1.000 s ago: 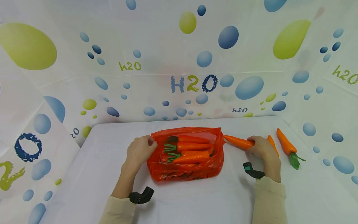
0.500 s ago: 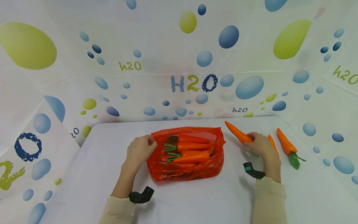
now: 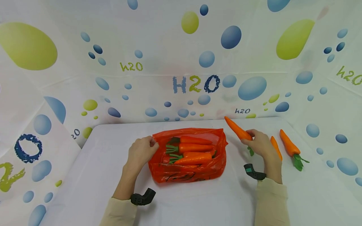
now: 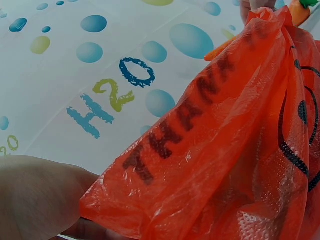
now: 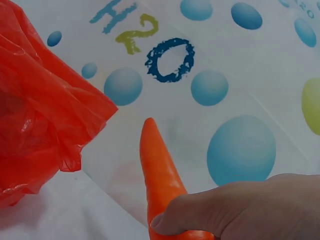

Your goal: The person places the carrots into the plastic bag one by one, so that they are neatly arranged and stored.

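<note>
A red plastic bag (image 3: 186, 177) lies with its mouth spread, several carrots (image 3: 196, 147) with green tops inside. My left hand (image 3: 141, 153) pinches the bag's left edge; in the left wrist view the thumb side of that hand (image 4: 40, 195) meets the bag's corner, over printed letters. To the right of the bag, my right hand (image 3: 260, 143) grips a carrot (image 3: 237, 127) near its thick end. Its tip points up and away to the left, and green leaves show below the fingers. In the right wrist view the thumb presses along this carrot (image 5: 160, 170).
Two more carrots lie on the white table (image 3: 198, 204) at the right: one (image 3: 289, 142) with leafy green top, the other (image 3: 276, 147) partly behind the right hand. A white backdrop (image 3: 158, 37) with blue and green dots rises behind the table.
The carrot in my right hand has been raised from the table beside the bag, its tip swinging upward and away. The right hand has shifted slightly up and left; the left hand stays put.
</note>
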The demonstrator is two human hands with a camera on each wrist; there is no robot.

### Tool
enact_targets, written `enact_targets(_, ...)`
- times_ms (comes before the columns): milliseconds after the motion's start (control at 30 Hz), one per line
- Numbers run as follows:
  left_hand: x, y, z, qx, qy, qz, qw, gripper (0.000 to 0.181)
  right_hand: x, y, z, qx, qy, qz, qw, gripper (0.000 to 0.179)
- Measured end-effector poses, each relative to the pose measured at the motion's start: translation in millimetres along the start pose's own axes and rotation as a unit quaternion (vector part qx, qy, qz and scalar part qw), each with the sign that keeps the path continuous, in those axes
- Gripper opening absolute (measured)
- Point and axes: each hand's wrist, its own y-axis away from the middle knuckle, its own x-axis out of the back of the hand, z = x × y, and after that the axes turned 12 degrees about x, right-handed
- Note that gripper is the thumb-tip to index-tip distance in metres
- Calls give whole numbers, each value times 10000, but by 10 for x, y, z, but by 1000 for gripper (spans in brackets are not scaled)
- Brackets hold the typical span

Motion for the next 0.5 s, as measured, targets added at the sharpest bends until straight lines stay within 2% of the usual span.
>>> enact_targets(500, 0, 1, 4, -4, -7, 11, 10000, 21, -17, -1, -187, 273, -69, 285, 9992, 65)
